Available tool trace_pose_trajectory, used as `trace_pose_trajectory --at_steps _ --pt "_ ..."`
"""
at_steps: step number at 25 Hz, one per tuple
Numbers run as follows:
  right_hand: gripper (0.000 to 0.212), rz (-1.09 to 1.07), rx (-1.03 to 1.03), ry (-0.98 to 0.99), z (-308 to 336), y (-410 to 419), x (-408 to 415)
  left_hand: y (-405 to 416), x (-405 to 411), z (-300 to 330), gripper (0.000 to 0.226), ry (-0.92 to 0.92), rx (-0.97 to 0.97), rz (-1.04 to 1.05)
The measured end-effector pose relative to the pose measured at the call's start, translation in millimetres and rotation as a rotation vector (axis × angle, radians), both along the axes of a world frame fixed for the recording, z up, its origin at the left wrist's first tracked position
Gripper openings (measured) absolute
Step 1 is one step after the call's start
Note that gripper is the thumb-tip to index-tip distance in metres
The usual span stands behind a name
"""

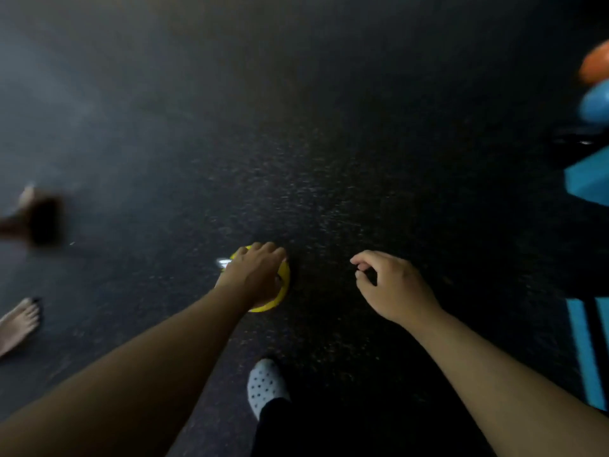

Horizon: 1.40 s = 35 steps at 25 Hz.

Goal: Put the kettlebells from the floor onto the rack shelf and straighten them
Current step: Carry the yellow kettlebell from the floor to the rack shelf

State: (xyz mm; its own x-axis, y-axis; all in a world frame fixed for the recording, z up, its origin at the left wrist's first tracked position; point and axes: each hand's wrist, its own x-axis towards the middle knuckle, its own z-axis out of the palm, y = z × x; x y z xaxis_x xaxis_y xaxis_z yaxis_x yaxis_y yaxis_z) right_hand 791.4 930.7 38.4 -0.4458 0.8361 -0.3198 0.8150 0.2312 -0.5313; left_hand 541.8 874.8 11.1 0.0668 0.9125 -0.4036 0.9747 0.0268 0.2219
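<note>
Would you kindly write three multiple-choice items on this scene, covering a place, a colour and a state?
1. Where is the left hand?
A. on the yellow kettlebell
B. on the blue block
C. on the shoe

2. What colour is the ball above the blue ball?
A. green
B. orange
C. white

3. What does the right hand hold?
A. a kettlebell
B. a strap
C. nothing

Answers: 1 A, its fingers drape over the yellow body; 2 B, orange shows at the right edge; 3 C, its curled fingers enclose only air above the floor.

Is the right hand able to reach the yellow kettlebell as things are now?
Probably yes. The right hand hovers empty beside the yellow kettlebell, with only bare dark floor between them. However, the left hand already covers its top, so little room for a grip remains.
</note>
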Motion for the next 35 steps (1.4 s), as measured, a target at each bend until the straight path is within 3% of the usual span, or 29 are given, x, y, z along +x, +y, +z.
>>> trace_pose_trajectory --at_steps 3,8,13,15,18,20,24,27,35 --pt "0.022 0.101 -0.007 0.008 -27 7 -94 -12 -79 -20 0.046 0.041 -0.035 0.107" --pt "0.023 0.208 -0.106 -0.011 -103 6 -178 -23 -152 -75 0.046 0.083 -0.115 0.243" --pt "0.038 0.269 -0.261 -0.180 -199 0 -200 0 -161 -151 0.069 0.138 -0.239 0.052" --pt "0.019 0.234 -0.363 -0.135 -224 -3 -201 8 -154 -176 0.057 0.103 -0.300 0.007" --pt "0.027 0.213 -0.437 -0.085 -237 -6 -199 15 -149 -193 0.023 0.024 -0.339 -0.018" --pt "0.029 0.238 -0.427 -0.090 -229 -5 -192 21 -144 -189 0.011 -0.031 -0.392 -0.059" --pt "0.036 0.192 -0.394 -0.048 -201 2 -153 27 -103 -167 0.011 -0.065 -0.393 -0.102" --pt "0.029 0.108 -0.371 -0.059 -184 16 -110 47 -59 -152 0.013 -0.104 -0.389 -0.137" --pt "0.031 -0.121 -0.361 -0.040 -143 49 72 118 127 -109 0.017 -0.066 -0.392 -0.330"
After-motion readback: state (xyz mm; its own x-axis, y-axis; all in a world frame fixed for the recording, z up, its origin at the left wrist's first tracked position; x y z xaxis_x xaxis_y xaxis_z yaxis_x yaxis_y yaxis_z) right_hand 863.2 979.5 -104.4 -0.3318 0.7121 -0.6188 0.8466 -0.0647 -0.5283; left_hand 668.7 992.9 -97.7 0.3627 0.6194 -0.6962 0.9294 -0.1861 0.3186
